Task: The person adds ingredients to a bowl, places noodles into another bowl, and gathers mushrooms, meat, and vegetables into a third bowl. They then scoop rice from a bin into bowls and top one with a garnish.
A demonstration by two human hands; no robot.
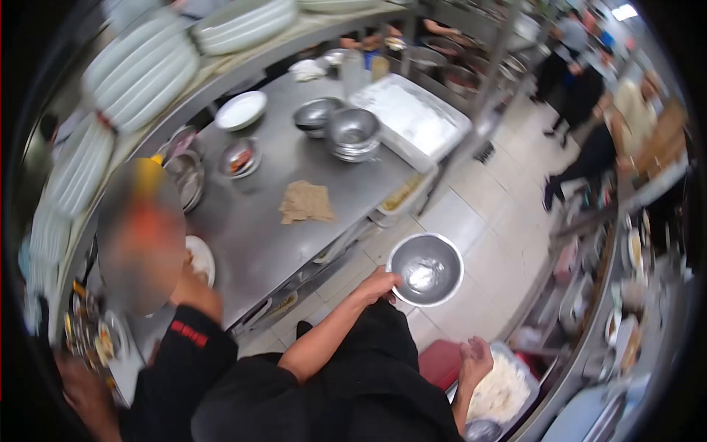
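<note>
My left hand (380, 286) grips the rim of a round metal mixing bowl (426, 250), thumb over the near edge. The bowl is tilted toward me, its shiny inside showing nothing but reflections. My right hand (477, 358) is at the lower right, fingers loosely bent and apart, with nothing seen in it. Just beside and below it is a plastic tub (532, 398) of white, floury, lumpy stuff (502, 390). A small metal bowl (483, 430) sits at the tub's near end. Behind my right hand is a red surface (437, 364), partly hidden.
The steel table (258, 272) holds stacked metal bowls (352, 132), a brown cloth or paper (306, 202), a white plate (241, 110) and a powdery white tray (412, 114). A co-worker's black sleeve (177, 361) is close at left. Other people (633, 118) stand at upper right.
</note>
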